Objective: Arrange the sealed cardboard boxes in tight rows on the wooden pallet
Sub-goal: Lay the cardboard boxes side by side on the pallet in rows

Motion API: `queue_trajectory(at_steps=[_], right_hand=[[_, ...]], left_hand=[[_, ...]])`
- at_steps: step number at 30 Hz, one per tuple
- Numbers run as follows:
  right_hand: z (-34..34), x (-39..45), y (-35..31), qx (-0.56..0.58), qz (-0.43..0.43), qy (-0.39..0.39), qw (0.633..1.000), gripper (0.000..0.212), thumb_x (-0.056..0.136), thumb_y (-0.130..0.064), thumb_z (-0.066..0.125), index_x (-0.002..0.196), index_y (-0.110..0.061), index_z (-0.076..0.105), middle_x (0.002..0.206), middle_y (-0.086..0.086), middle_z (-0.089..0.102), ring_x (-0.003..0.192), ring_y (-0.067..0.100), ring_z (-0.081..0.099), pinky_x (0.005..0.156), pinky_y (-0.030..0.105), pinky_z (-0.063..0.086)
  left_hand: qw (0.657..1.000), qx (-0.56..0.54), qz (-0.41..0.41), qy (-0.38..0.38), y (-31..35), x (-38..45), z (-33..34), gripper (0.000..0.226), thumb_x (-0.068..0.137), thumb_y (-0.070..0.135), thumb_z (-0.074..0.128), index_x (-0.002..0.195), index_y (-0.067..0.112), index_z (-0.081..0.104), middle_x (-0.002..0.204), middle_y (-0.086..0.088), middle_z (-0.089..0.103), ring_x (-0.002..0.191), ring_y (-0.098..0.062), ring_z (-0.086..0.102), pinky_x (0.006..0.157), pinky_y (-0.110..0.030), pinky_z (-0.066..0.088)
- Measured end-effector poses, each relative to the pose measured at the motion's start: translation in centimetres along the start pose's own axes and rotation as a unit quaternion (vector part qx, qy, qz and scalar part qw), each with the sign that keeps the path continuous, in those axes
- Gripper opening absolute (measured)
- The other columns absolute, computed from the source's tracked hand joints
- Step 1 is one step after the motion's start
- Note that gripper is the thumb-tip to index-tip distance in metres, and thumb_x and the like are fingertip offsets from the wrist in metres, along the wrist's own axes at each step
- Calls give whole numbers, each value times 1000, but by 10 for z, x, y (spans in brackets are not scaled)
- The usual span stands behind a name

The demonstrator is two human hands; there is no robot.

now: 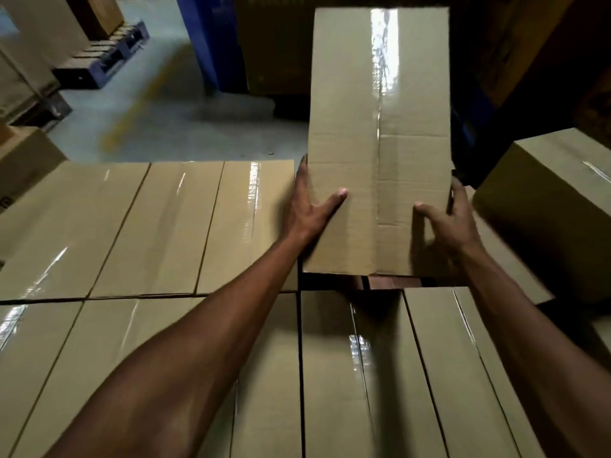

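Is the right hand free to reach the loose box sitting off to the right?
Probably not yet. The right hand grips the held box together with the left hand. The loose box lies close beside it, unobstructed.

A raised box (380,143) is held at upper centre, left hand (310,206) on its left side, right hand (444,223) on its right. Packed rows (148,226) are spread across the lower left; another box (549,193) is seen at right.
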State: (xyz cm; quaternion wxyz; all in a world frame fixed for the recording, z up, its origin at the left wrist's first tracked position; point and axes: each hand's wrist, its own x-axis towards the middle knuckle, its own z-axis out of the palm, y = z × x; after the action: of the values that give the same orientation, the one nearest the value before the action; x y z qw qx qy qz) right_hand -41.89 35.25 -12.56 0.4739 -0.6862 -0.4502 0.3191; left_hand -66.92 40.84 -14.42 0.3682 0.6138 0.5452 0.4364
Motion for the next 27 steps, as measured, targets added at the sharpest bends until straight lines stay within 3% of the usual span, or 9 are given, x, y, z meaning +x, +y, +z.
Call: queue_trajectory(at_steps=[4,8,10,14,19,21,24,27], right_hand=[[17,7,38,-25,13,-24,999,71,94,-18,72,154,-28,36,131,-3,55,122,20,53,109,52,47],[30,14,55,-49,12,-35,998,72,93,-20,74,154,-29,37,135,1,57,124,23,55,99,39,47],[35,24,60,-64,12,-36,997,72,93,-22,73,155,-29,36,129,-3,56,119,20,54,95,34,43],[47,38,72,-76,34,-44,996,72,93,-31,73,155,-30,35,138,1,58,122,22,55,94,34,44],[64,51,82,-95,58,-67,991,80,81,-44,78,150,-31,38,138,2,62,126,29,59,108,50,49],[69,56,89,-109,60,-70,990,80,79,-48,78,147,-29,41,138,2,62,127,30,59,109,54,49],[77,56,99,-129,56,-65,988,70,91,-39,75,151,-22,42,145,7,58,135,31,53,111,46,45],[88,56,115,-147,76,-60,984,77,96,-38,71,160,-19,32,158,12,45,145,35,42,111,45,40]], left_hand=[[999,9,-31,-1,-41,-10,10,101,88,54,79,164,39,14,157,5,47,130,-16,54,111,-37,45],[998,10,-66,-6,-65,-14,16,109,89,53,78,167,37,2,164,1,38,141,-24,48,108,-28,35],[997,9,-70,-12,-74,-11,19,115,87,53,79,166,39,-3,166,-2,35,142,-27,46,111,-32,35],[996,24,-73,-36,-88,-4,23,119,86,50,82,165,40,-5,165,-3,39,142,-27,48,110,-30,37],[996,57,-60,-42,-110,0,26,101,89,41,81,167,32,17,169,3,31,152,-20,35,115,-25,29],[995,70,-46,-46,-117,1,27,95,90,37,80,166,30,23,170,3,30,155,-19,30,123,-32,29],[994,79,-42,-59,-130,3,27,92,89,30,80,164,32,27,168,0,33,155,-20,31,123,-39,33],[992,84,-57,-80,-144,-2,32,93,85,28,78,163,36,29,166,-7,32,151,-22,39,119,-38,38]])
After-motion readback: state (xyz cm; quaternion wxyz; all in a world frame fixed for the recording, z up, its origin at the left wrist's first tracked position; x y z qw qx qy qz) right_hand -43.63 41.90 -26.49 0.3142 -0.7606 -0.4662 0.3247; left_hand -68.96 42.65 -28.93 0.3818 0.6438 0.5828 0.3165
